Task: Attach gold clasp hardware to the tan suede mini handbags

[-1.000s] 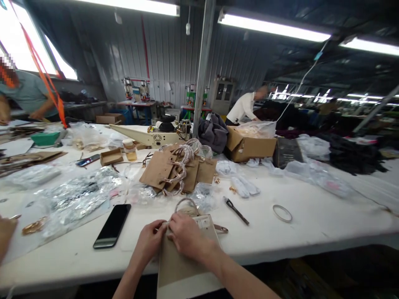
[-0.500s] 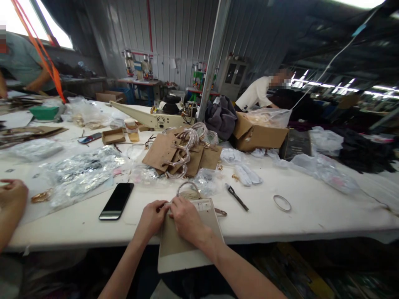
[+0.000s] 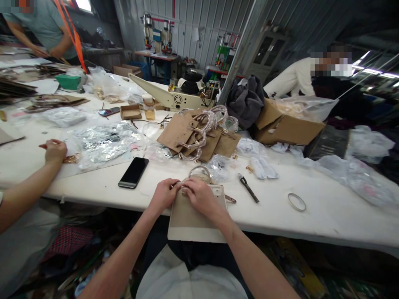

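Note:
My left hand [image 3: 164, 193] and my right hand [image 3: 200, 197] meet over the top edge of a beige flat bag panel [image 3: 193, 219] that hangs over the table's near edge. The fingers of both are curled and pinched at that edge, beside a small metal piece. A clear wrapped loop handle [image 3: 200, 171] rises just behind my fingers. What the fingertips pinch is too small to make out.
A black phone [image 3: 134, 172] lies left of my hands; a dark tool [image 3: 248, 188] and a ring [image 3: 296, 202] lie to the right. Brown bag panels with wrapped handles [image 3: 199, 135], plastic bags and a cardboard box [image 3: 285, 126] fill the white table [image 3: 327, 216]. A co-worker's hand [image 3: 55, 150] rests at left.
The view has tilted down and shifted, so the table edge and my lap show. My hands stay pinched at the panel's top edge. The co-worker's hand at left has come further into view.

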A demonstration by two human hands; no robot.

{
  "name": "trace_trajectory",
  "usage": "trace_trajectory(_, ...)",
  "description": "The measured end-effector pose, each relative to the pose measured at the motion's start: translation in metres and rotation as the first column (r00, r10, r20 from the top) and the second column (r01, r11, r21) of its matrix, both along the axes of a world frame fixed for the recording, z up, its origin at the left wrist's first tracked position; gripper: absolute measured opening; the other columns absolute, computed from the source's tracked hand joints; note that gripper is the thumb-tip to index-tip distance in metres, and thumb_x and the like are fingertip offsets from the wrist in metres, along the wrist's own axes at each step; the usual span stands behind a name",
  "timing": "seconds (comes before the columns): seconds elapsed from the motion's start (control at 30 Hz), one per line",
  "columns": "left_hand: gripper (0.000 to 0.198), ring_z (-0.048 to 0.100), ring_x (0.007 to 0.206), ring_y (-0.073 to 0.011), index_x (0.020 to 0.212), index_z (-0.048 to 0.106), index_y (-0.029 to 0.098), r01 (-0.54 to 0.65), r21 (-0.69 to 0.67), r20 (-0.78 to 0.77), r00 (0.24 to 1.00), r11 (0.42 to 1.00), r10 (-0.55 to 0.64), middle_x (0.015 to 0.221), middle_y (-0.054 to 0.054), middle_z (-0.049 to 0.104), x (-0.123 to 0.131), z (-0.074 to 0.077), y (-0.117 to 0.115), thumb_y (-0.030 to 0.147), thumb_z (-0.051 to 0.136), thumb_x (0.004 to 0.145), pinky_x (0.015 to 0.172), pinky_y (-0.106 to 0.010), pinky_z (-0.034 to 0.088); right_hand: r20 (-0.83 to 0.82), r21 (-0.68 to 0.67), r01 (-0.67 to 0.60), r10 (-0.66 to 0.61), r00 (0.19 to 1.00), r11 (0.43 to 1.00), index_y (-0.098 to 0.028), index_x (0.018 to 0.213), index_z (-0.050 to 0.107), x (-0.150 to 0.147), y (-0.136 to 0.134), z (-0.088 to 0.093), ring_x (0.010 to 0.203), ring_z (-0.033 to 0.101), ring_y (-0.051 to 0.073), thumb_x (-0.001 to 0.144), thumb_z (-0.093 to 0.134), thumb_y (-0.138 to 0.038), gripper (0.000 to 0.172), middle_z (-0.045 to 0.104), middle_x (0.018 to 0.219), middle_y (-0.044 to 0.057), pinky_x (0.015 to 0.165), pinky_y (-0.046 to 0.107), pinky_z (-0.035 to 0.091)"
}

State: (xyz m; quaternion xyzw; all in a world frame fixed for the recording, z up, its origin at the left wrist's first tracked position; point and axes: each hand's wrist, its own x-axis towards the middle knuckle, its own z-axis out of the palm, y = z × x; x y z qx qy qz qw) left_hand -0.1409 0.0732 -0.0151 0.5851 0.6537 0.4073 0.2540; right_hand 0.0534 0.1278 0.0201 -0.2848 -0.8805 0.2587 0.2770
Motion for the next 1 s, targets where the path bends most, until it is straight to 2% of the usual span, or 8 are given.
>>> trace_trajectory(0.1, 0.024, 0.072, 0.087, -0.0249, 0.103, 0.084, 0.021, -0.029, -0.038, 0.008, 1.000, 0.999, 0.029, 0.102, -0.007, 0.083, 0.000, -0.001, 0.000, 0.032, 0.064, 0.097, 0.081, -0.033, 0.051, -0.206, -0.254, 0.061, -0.116, 0.972, 0.965, -0.022, 0.114, 0.080, 0.005, 0.006, -0.003, 0.098, 0.075, 0.022, 0.103, 0.063, -0.016, 0.021, 0.081, 0.107, 0.006, 0.093, 0.036, 0.058)
trace_trajectory(0.17, 0.025, 0.072, 0.086, -0.0254, 0.104, 0.085, 0.020, -0.032, -0.055, 0.026, 0.999, 0.998, 0.034, 0.103, -0.008, 0.083, 0.000, -0.002, 0.000, 0.033, 0.065, 0.096, 0.081, -0.034, 0.051, -0.227, -0.406, 0.080, -0.186, 0.956, 0.910, -0.022, 0.120, 0.079, 0.005, 0.007, -0.005, 0.088, 0.076, 0.022, 0.098, 0.070, -0.020, 0.023, 0.082, 0.101, 0.004, 0.083, 0.034, 0.059)
trace_trajectory(0.23, 0.026, 0.072, 0.084, -0.0257, 0.102, 0.085, 0.020, -0.026, -0.058, 0.031, 0.999, 0.998, 0.028, 0.100, -0.008, 0.083, 0.000, -0.002, 0.001, 0.034, 0.065, 0.096, 0.079, -0.035, 0.051, -0.207, -0.475, 0.061, -0.178, 0.962, 0.878, -0.023, 0.116, 0.080, 0.003, 0.004, -0.007, 0.083, 0.076, 0.021, 0.094, 0.073, -0.021, 0.022, 0.083, 0.096, 0.003, 0.078, 0.033, 0.058)
trace_trajectory(0.33, 0.026, 0.072, 0.082, -0.0251, 0.099, 0.085, 0.021, -0.018, -0.044, 0.025, 1.000, 0.999, 0.019, 0.096, -0.007, 0.083, -0.001, -0.001, 0.000, 0.035, 0.064, 0.097, 0.077, -0.034, 0.050, -0.192, -0.452, 0.040, -0.141, 0.971, 0.891, -0.023, 0.102, 0.083, -0.002, -0.001, -0.007, 0.085, 0.076, 0.021, 0.094, 0.072, -0.021, 0.014, 0.083, 0.096, 0.003, 0.079, 0.032, 0.057)
trace_trajectory(0.43, 0.026, 0.071, 0.082, -0.0240, 0.098, 0.085, 0.020, -0.008, -0.031, 0.033, 0.999, 0.999, 0.009, 0.093, -0.006, 0.082, 0.000, -0.001, -0.001, 0.034, 0.063, 0.098, 0.076, -0.033, 0.049, -0.188, -0.419, 0.062, -0.154, 0.970, 0.906, -0.023, 0.102, 0.084, -0.007, -0.003, -0.006, 0.083, 0.075, 0.020, 0.094, 0.072, -0.020, 0.015, 0.083, 0.096, 0.002, 0.078, 0.032, 0.055)
trace_trajectory(0.63, 0.025, 0.071, 0.082, -0.0232, 0.099, 0.085, 0.021, -0.002, -0.021, 0.045, 0.999, 1.000, 0.003, 0.093, -0.005, 0.081, 0.000, -0.002, -0.001, 0.033, 0.063, 0.098, 0.076, -0.032, 0.048, -0.118, -0.268, 0.147, -0.184, 0.976, 0.952, -0.022, 0.096, 0.083, -0.011, -0.003, -0.002, 0.085, 0.071, 0.020, 0.091, 0.073, -0.013, 0.014, 0.081, 0.094, 0.002, 0.081, 0.033, 0.050)
trace_trajectory(1.0, 0.023, 0.071, 0.086, -0.0241, 0.095, 0.083, 0.019, -0.009, -0.009, 0.038, 0.999, 1.000, 0.009, 0.094, -0.007, 0.081, 0.002, 0.000, -0.003, 0.030, 0.063, 0.099, 0.076, -0.032, 0.047, -0.162, -0.307, 0.134, -0.190, 0.968, 0.942, -0.022, 0.097, 0.079, -0.011, -0.008, -0.005, 0.087, 0.072, 0.021, 0.096, 0.070, -0.017, 0.010, 0.080, 0.096, 0.003, 0.083, 0.034, 0.051)
